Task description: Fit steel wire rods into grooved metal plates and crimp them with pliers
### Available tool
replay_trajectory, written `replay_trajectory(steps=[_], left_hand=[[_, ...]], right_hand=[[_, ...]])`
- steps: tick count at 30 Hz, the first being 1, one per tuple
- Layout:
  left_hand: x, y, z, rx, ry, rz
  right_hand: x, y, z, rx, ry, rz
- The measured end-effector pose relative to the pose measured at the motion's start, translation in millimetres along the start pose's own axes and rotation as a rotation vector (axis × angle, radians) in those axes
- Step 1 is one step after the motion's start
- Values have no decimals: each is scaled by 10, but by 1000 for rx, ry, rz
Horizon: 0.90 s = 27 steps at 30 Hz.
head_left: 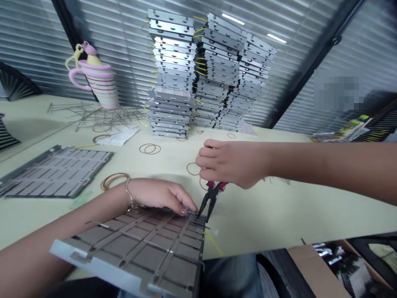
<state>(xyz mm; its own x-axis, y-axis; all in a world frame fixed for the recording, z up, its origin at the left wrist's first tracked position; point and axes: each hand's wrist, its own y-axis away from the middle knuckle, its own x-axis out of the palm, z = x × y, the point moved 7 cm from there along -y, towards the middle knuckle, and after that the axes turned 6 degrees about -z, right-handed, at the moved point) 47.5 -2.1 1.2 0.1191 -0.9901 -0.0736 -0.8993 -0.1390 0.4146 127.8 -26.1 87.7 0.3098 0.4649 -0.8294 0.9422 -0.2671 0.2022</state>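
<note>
A flat metal panel (145, 244) with a grid of thin rods and strips over grey plates lies tilted at the front, above my lap. My left hand (164, 194) is closed on its far edge near the right corner, the thumb on the face and several fingers hidden. My right hand (231, 161) is wrapped round the red handles of long-nose pliers (212, 198). The jaws are parted and point down at that same corner, close to my left fingertips. Whether they touch the panel I cannot tell. A yellow wire (214, 243) sticks out below the corner.
Tall stacks of similar metal panels (173, 62) rise at the back. Another panel (62, 171) lies at left. Copper-coloured wire rings (150, 149), loose metal rods (114, 118) and a striped cup-shaped ornament (101, 78) are on the table. A cardboard box (307, 265) stands lower right.
</note>
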Motion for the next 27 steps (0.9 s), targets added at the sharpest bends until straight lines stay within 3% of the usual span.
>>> replay_trajectory(steps=[7, 12, 14, 16, 21, 24, 27], left_hand=[[28, 10, -37, -3, 17, 53], [-23, 4, 33, -19, 66, 35], [-26, 5, 73, -24, 82, 16], [-52, 1, 121, -20, 101, -34], [-310, 36, 172, 54, 185, -275], [-549, 158, 64, 176, 272, -489], [-826, 356, -45, 320, 422, -778]], right_hand=[[-59, -74, 43, 12, 141, -120], [-153, 53, 65, 53, 183, -269], [-118, 147, 49, 178, 153, -304], [-6, 270, 1, 411, 90, -354], [588, 667, -98, 1127, -310, -557], [865, 703, -32, 1251, -498, -566], [966, 669, 25, 1280, -588, -534]])
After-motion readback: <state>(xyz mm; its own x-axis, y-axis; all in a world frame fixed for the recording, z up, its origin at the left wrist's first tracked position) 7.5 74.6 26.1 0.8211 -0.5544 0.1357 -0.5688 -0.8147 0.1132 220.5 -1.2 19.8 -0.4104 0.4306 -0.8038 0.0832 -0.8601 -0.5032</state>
